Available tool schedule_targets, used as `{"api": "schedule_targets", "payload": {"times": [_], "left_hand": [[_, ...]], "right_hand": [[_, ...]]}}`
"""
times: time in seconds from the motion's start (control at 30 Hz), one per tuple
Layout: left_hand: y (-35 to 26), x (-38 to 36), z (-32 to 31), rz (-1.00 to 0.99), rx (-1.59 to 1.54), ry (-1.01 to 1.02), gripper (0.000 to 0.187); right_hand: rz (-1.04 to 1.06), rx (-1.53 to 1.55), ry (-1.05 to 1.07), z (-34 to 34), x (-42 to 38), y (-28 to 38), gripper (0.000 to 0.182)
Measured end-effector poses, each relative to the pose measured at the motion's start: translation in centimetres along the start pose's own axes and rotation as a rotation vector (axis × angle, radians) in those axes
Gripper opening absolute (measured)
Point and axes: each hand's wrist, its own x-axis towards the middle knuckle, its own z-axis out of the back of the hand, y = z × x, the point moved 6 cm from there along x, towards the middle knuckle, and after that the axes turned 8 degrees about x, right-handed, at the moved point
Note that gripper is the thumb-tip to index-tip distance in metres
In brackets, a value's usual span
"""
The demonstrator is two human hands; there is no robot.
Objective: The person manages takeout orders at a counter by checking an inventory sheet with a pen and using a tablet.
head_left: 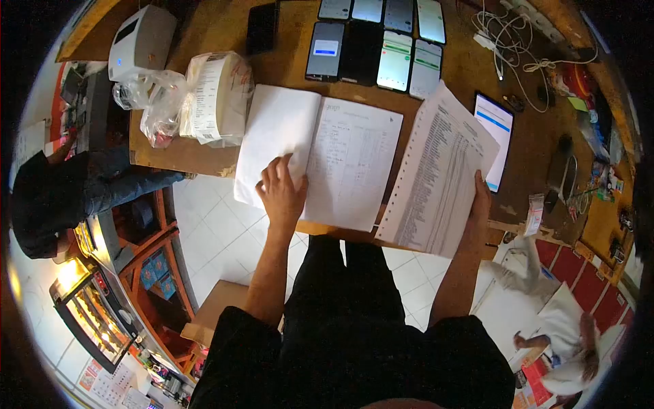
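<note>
Paper occupies both hands at the near edge of the desk [458,27]: the right hand [481,201] pinches the right edge of a perforated printout [436,170], whose lower end overhangs the desk, and the left hand [281,192] rests, fingers loosely spread, on the left page of an open notebook [281,119]. A slack pinch could let the printout slide off toward the floor [225,235]; a pull by the left hand might drag the notebook, its near corner already past the edge. Just right, a lit device [503,129] is partly covered by the printout and could be nudged if the paper swings. Farther off, phones [395,60] sit close together, so a knock might shift several.
</note>
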Motion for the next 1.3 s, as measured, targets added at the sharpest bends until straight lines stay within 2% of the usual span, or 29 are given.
{"api": "schedule_targets", "payload": {"times": [0.03, 0.1, 0.17, 0.23, 0.27, 0.3, 0.37, 0.4, 0.43, 0.47, 0.5, 0.53, 0.57, 0.6, 0.7, 0.77, 0.83, 0.87, 0.9, 0.97, 1.0, 1.13, 1.3], "left_hand": [[0.4, -0.9, -0.3, -0.002, -0.002, -0.016, 0.057], [2.4, -3.6, 0.9, 0.229, 0.061, -0.360, 0.063], [11.7, -8.1, -8.6, 0.734, -0.608, -0.469, 0.063], [10.5, -10.2, -10.1, 1.202, -1.650, 0.012, 0.058], [11.1, -10.4, -11.4, 1.079, -1.929, 0.152, 0.047], [11.3, -11.2, -11.0, 1.077, -1.924, 0.151, 0.047], [10.2, -11.2, -9.0, 0.779, -2.039, 0.184, 0.042], [8.5, -10.5, -6.6, 0.565, -1.933, 0.148, 0.041], [7.4, -10.7, -5.2, 0.481, -1.600, 0.133, 0.034], [7.1, -11.6, -5.6, 0.293, -1.246, 0.277, 0.027], [5.6, -11.8, -6.1, -0.112, -0.656, 0.109, 0.031], [1.3, -10.1, -2.1, -0.494, -0.537, 0.085, 0.051], [-2.3, -9.4, 0.7, -0.357, -0.275, 0.258, 0.068], [-3.8, -9.8, 0.0, -0.374, -0.188, 0.311, 0.066], [-5.1, -9.7, -1.2, -0.395, -0.067, 0.224, 0.064], [-4.8, -9.2, -2.2, -0.402, -0.134, 0.222, 0.058], [-3.5, -8.1, -1.6, -0.295, -0.337, 0.133, 0.053], [-2.2, -7.4, -2.1, -0.230, -0.396, 0.030, 0.061], [-2.1, -6.7, -1.9, -0.230, -0.396, 0.029, 0.061], [-0.7, -5.5, -1.1, -0.030, -0.261, -0.075, 0.070], [-0.5, -4.8, -2.1, -0.047, -0.279, -0.014, 0.079], [-0.7, -4.0, -2.8, -0.054, -0.370, -0.005, 0.078], [0.1, -3.7, -2.3, -0.151, -0.352, 0.024, 0.072]], "right_hand": [[-0.008, 0.078, 0.033, 0.2, 0.8, -0.6, 0.058], [-0.024, 0.191, 0.089, 0.5, 0.9, -1.7, 0.057], [-0.059, 0.287, 0.129, 0.3, 0.2, -1.9, 0.056], [-0.100, 0.382, 0.258, -1.8, -1.8, -1.3, 0.054], [-0.107, 0.385, 0.254, -1.4, -1.9, -1.7, 0.054], [-0.085, 0.350, 0.291, -1.3, -1.6, -1.8, 0.055], [-0.060, 0.319, 0.334, -1.7, -1.4, -1.8, 0.055], [-0.064, 0.273, 0.292, -1.8, -1.3, -1.8, 0.056], [-0.068, 0.226, 0.251, -2.0, -1.4, -1.7, 0.057], [-0.070, 0.227, 0.252, -2.4, -1.7, -1.5, 0.057], [-0.069, 0.236, 0.233, -3.0, -2.2, -1.2, 0.058], [-0.068, 0.244, 0.214, -3.3, -2.7, -1.0, 0.059], [-0.065, 0.245, 0.220, -3.7, -3.0, -0.9, 0.059], [-0.054, 0.266, 0.231, -4.0, -3.1, -0.6, 0.060], [-0.019, 0.243, 0.222, -4.7, -3.2, -0.1, 0.062], [0.004, 0.198, 0.197, -5.1, -3.1, 0.2, 0.063], [0.067, 0.040, 0.106, -5.4, -3.5, 0.5, 0.062], [0.066, 0.037, 0.107, -5.6, -3.6, 0.3, 0.062], [0.066, 0.029, 0.098, -5.8, -3.8, 0.1, 0.060], [0.063, 0.018, 0.087, -5.6, -3.8, -0.3, 0.059], [0.061, 0.049, 0.101, -5.5, -3.8, -0.5, 0.058], [0.016, 0.201, 0.136, -5.1, -4.7, -1.1, 0.056], [0.007, 0.184, 0.167, -4.4, -6.0, -0.4, 0.053]]}}
